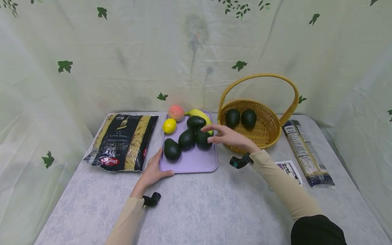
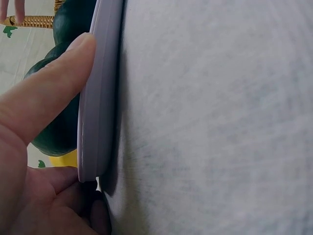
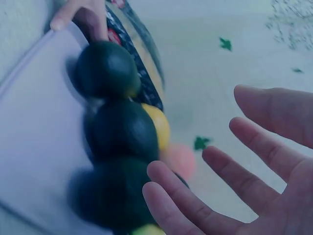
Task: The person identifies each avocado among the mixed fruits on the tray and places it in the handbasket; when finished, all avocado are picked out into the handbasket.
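My left hand point(image 1: 153, 172) grips the near left corner of a lilac tray point(image 1: 199, 165); in the left wrist view its thumb point(image 2: 58, 88) lies along the rim. Several dark green avocados are on the tray, among them a front left avocado point(image 1: 172, 149), a middle avocado point(image 1: 186, 140) and a right avocado point(image 1: 202, 140). Above the right one hovers my right hand point(image 1: 226, 136), fingers spread and holding nothing, as the right wrist view confirms. A lemon point(image 1: 169, 126), a peach point(image 1: 176, 112) and a banana point(image 1: 200, 115) lie toward the tray's back.
Right of the tray stands a wicker basket point(image 1: 263, 134) with a tall handle and two avocados point(image 1: 248, 118) inside. A penne bag point(image 1: 122, 143) lies at left. Along the right side are a long pasta packet point(image 1: 307, 154) and a printed card point(image 1: 289, 170), partly behind the sleeve.
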The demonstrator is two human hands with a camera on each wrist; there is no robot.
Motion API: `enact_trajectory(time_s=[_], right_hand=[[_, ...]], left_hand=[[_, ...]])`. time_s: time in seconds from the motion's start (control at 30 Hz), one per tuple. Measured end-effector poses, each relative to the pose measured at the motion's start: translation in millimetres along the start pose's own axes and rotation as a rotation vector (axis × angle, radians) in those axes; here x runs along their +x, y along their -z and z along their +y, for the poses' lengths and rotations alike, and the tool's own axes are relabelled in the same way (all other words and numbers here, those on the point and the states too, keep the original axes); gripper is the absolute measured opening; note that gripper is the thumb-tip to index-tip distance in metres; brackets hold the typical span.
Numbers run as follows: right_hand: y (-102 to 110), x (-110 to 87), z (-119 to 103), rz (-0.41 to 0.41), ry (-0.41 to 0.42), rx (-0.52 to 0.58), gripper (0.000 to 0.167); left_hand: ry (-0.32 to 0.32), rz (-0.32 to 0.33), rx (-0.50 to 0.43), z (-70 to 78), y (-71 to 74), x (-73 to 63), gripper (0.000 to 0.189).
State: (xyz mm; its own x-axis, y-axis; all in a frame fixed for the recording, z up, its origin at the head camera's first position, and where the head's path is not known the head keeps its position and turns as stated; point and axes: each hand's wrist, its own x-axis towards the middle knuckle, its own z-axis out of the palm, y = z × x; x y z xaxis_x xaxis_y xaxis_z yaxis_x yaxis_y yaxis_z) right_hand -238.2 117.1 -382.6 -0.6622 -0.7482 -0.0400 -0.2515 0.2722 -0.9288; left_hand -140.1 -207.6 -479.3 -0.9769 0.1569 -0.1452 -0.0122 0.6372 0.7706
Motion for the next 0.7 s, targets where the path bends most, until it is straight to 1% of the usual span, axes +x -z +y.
enact_trajectory(time_s=[0.13,0.23,0.5,0.6,0.7], right_hand=[[-19,17.3,-3,-0.072,0.015,0.052,0.049],[-32,31.3,-3,-0.117,0.001,0.070,0.053],[-66,63.2,-2,-0.166,-0.050,0.016,0.059],[-75,72.6,-3,-0.179,-0.055,-0.019,0.060],[-83,81.2,-4,-0.171,-0.060,-0.067,0.060]], left_hand=[[-0.001,0.001,-0.007,-0.3,-0.3,0.1,0.110],[-0.001,0.000,-0.014,-0.6,-0.2,-0.1,0.109],[0.005,-0.005,-0.018,-0.2,0.7,-0.3,0.109],[-0.005,-0.002,-0.017,-0.2,0.7,-0.3,0.109],[-0.021,0.005,-0.022,-0.1,0.3,-0.5,0.109]])
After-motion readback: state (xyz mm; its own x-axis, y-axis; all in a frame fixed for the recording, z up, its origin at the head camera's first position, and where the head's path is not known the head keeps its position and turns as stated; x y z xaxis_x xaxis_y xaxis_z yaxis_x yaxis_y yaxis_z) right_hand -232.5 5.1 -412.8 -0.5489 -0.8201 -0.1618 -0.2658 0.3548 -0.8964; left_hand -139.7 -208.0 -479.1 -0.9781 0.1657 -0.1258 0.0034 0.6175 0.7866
